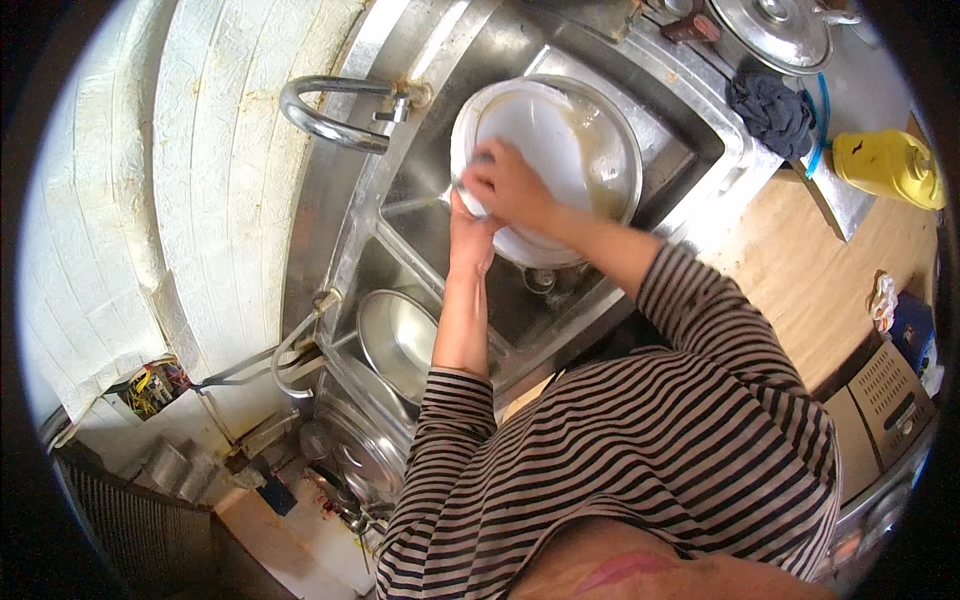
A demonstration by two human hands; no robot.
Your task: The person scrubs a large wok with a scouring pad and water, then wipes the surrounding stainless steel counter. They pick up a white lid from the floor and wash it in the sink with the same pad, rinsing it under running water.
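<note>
A white plate or shallow bowl (536,127) is tilted over a round metal basin (622,150) in the steel sink's larger compartment. My left hand (472,240) grips the white dish at its near left rim. Over that same rim lies my right hand (510,180), its fingers bent and blurred around something dark and small that may be a scrubber; I cannot tell what it is. Some murky liquid shows in the basin. To the left of it, a curved chrome faucet (330,82) rises from the sink's back ledge.
A steel bowl (405,337) sits in the smaller sink compartment (405,251). A second curved faucet (281,360) stands at lower left. Dark cloth (772,112), a yellow jug (885,169) and a lidded metal pot (780,34) lie at upper right. Exposed wiring (154,386) shows in the wall.
</note>
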